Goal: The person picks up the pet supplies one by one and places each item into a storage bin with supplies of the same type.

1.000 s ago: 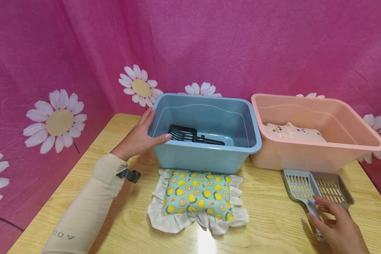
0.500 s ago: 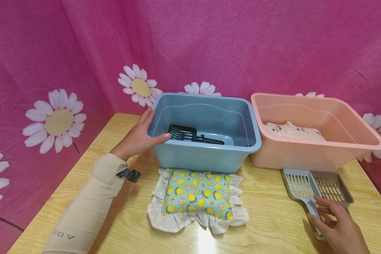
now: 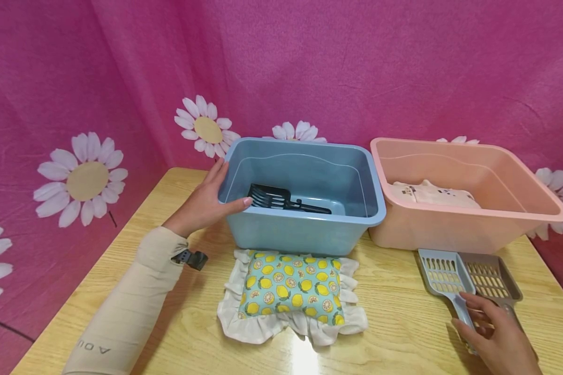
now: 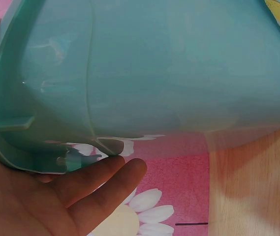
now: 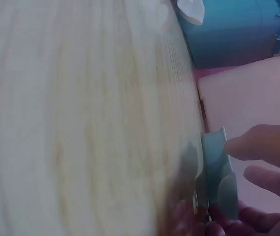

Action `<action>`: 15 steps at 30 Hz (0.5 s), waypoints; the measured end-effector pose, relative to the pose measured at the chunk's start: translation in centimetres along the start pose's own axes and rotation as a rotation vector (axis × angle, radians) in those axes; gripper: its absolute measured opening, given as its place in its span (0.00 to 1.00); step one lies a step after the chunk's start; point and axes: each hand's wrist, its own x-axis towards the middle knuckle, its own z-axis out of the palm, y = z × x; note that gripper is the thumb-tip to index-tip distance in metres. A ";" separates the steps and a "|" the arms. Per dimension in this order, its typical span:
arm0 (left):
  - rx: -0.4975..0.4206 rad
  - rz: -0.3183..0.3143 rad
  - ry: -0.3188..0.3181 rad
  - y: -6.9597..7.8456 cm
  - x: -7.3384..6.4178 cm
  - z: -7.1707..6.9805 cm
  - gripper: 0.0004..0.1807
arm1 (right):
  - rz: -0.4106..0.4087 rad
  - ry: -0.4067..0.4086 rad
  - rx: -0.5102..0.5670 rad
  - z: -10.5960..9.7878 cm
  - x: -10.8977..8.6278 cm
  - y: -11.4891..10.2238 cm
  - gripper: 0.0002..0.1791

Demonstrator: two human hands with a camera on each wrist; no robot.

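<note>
My left hand (image 3: 204, 203) rests at the left corner of a blue plastic tub (image 3: 305, 234). Its thumb lies on the front rim and its fairly straight fingers (image 4: 108, 196) run along the outer wall. A black slotted scoop (image 3: 286, 200) lies in that tub. At the lower right, my right hand (image 3: 502, 328) hovers around the handle of a blue-grey litter scoop (image 3: 445, 273), fingers loosely bent, thumb apart from the index finger. The scoop lies flat, partly over a brown litter scoop (image 3: 492, 278). The right wrist view shows fingertips near the blue-grey scoop (image 5: 213, 162).
A pink plastic tub (image 3: 460, 229) stands right of the blue one, with a pale patterned cloth item (image 3: 436, 195) in it. In front of the blue tub lies a lemon-print cushion (image 3: 291, 289) with white ruffles. Behind the wooden table (image 3: 384, 312) hangs a pink daisy curtain (image 3: 356, 67).
My right hand has shifted slightly left over the handle, and more of the brown scoop's handle shows. My left hand, the tubs and the cushion stay where they were.
</note>
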 end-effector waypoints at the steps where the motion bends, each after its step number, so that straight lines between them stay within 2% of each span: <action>1: -0.001 0.001 0.000 0.0 0.0 0.0 0.61 | -0.005 0.003 -0.004 0.0 0.0 0.1 0.33; 11: -0.009 0.001 0.002 -0.2 0.1 0.1 0.61 | 0.017 -0.014 -0.007 0.2 -0.1 0.3 0.34; 15: -0.015 0.002 0.004 -0.1 0.1 0.1 0.61 | -0.013 0.023 -0.011 0.3 -0.2 0.4 0.33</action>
